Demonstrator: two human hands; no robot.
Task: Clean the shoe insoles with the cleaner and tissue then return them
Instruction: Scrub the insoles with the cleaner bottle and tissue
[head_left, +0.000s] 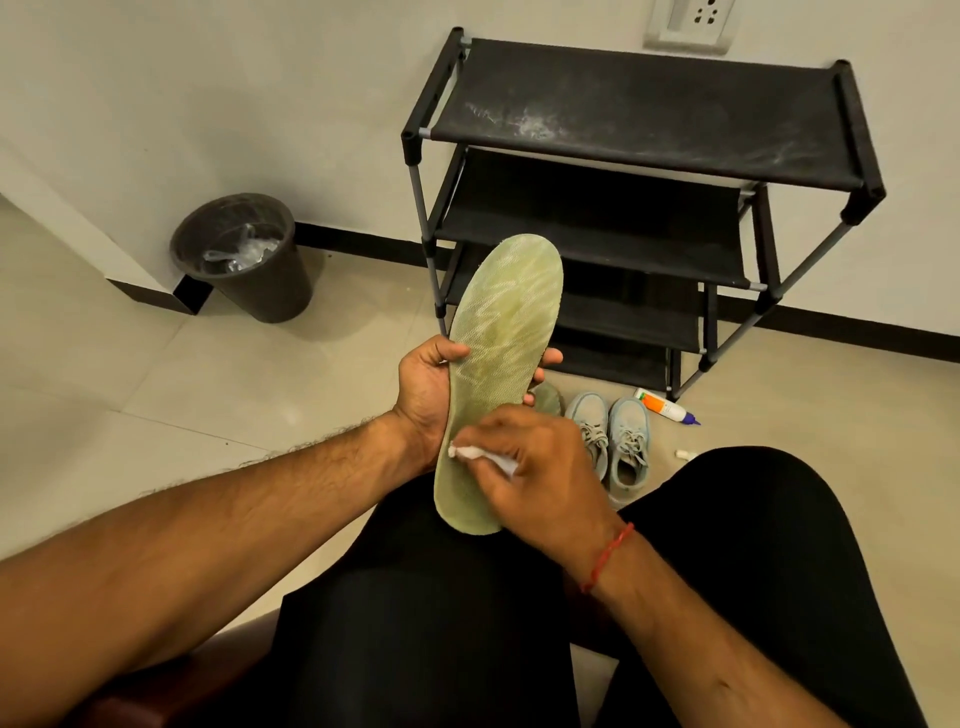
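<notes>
The left hand (423, 384) grips the green insole (498, 353) round its middle over the lap, the right hand (540, 462) pinches a white tissue (467, 453) against its heel end, and the grey shoes (610, 441) and cleaner bottle (662, 406) lie on the floor (260, 374) by the shoe rack (644, 114)

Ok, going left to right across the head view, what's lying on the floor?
On the floor: brown bin → second insole, partly hidden → pair of grey shoes → cleaner bottle. The shoe rack spans too wide to place.
</notes>
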